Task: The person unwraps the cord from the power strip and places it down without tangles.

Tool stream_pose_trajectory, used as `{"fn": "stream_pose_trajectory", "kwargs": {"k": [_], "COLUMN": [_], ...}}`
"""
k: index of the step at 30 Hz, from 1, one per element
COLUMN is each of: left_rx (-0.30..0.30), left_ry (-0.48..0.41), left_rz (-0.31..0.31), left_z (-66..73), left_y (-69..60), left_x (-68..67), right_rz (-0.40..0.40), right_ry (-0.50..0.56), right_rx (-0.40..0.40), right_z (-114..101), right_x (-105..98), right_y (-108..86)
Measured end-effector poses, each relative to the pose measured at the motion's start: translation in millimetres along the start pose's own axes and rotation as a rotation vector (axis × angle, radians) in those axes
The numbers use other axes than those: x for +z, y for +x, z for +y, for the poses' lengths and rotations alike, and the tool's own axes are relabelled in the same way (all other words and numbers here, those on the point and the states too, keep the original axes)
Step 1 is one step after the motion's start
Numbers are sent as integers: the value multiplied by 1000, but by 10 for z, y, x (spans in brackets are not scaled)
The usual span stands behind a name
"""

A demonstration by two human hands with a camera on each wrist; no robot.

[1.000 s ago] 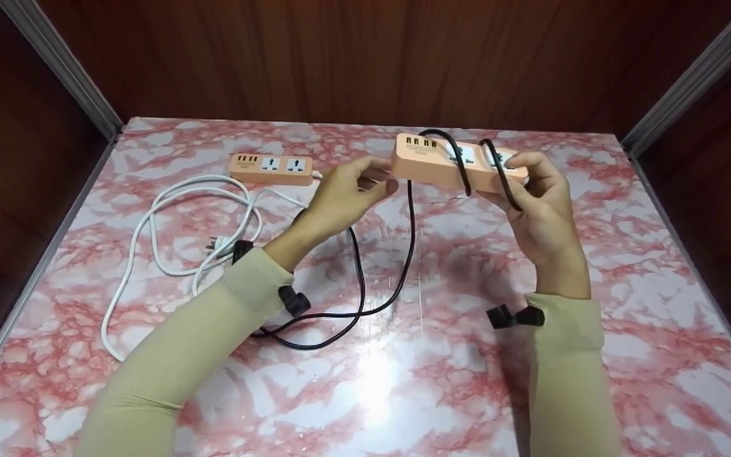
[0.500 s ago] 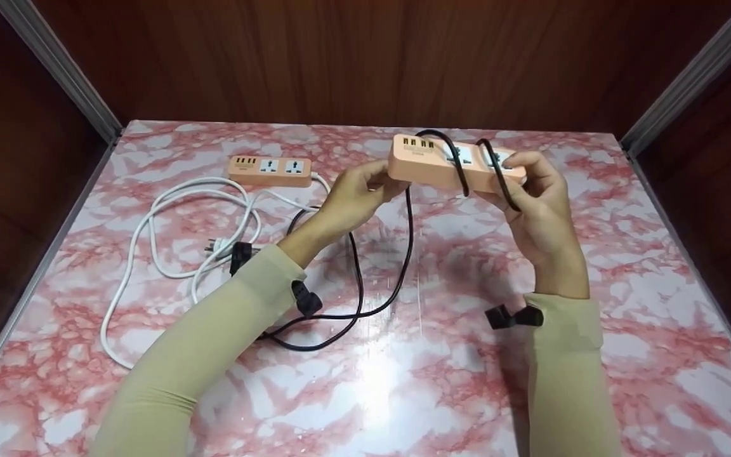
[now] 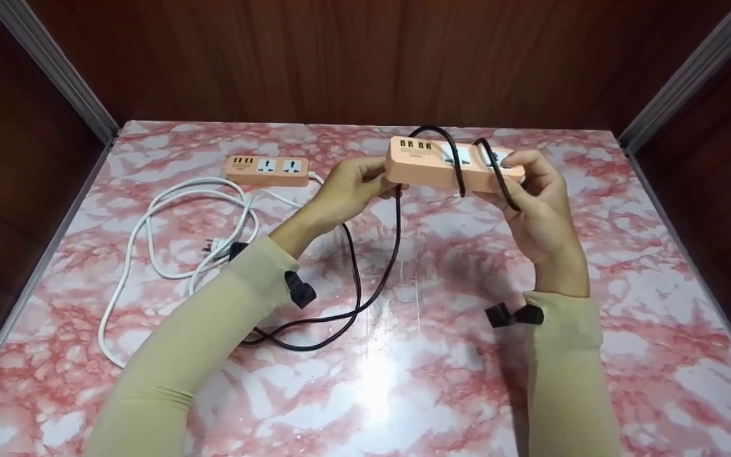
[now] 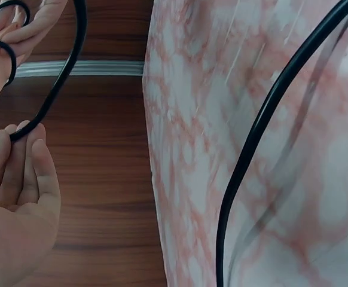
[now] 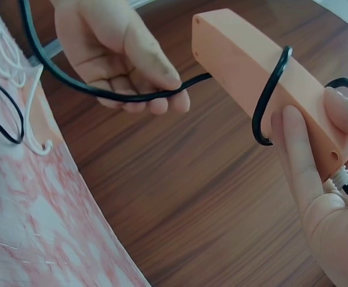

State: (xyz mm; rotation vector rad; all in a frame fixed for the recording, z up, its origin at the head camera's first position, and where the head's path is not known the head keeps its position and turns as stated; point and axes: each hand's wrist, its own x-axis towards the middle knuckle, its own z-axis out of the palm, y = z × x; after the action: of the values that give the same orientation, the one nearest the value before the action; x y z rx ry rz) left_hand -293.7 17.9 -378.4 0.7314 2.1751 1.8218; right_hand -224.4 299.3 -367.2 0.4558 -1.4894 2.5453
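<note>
A peach power strip (image 3: 419, 171) is held up above the table, tilted, with its sockets and USB ports facing the head view. My right hand (image 3: 546, 212) grips its right end, thumb in front and fingers around the far side. Two turns of its black cable (image 5: 120, 96) wrap around the strip's body. Close to the strip's left end, my left hand (image 3: 346, 190) pinches that cable between thumb and fingers, as the right wrist view shows. From there the cable hangs in a loop to the table.
A second peach power strip (image 3: 267, 180) lies at the back left, its white cable (image 3: 129, 254) loosely coiled in front. The white plug (image 3: 219, 244) and a partly hidden black plug (image 3: 237, 249) lie together near my left sleeve. Wood-grain walls (image 3: 365, 57) border the marbled table.
My left hand came in from the left with parted fingers, reached under the strip's left end and took hold of the black cable. The hanging cable shifted slightly left. My right hand stayed nearly still.
</note>
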Motion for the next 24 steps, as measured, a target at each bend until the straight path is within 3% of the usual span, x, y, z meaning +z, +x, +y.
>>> {"fn": "stream_pose_trajectory", "kwargs": {"k": [5, 12, 19, 24], "left_rx": [45, 55, 138, 199], "left_ry": [97, 256, 445, 486], "left_rz": [35, 75, 121, 154], "left_z": [67, 245, 467, 621], "left_y": [58, 172, 240, 231], "left_x": [-117, -256, -376, -443], "right_rz": [-5, 16, 11, 29], "right_ry": [-8, -45, -41, -61], "right_rx": [6, 17, 18, 17], "right_z": [6, 17, 23, 26], "right_x": [4, -6, -28, -18], "right_y": [-2, -7, -5, 17]}}
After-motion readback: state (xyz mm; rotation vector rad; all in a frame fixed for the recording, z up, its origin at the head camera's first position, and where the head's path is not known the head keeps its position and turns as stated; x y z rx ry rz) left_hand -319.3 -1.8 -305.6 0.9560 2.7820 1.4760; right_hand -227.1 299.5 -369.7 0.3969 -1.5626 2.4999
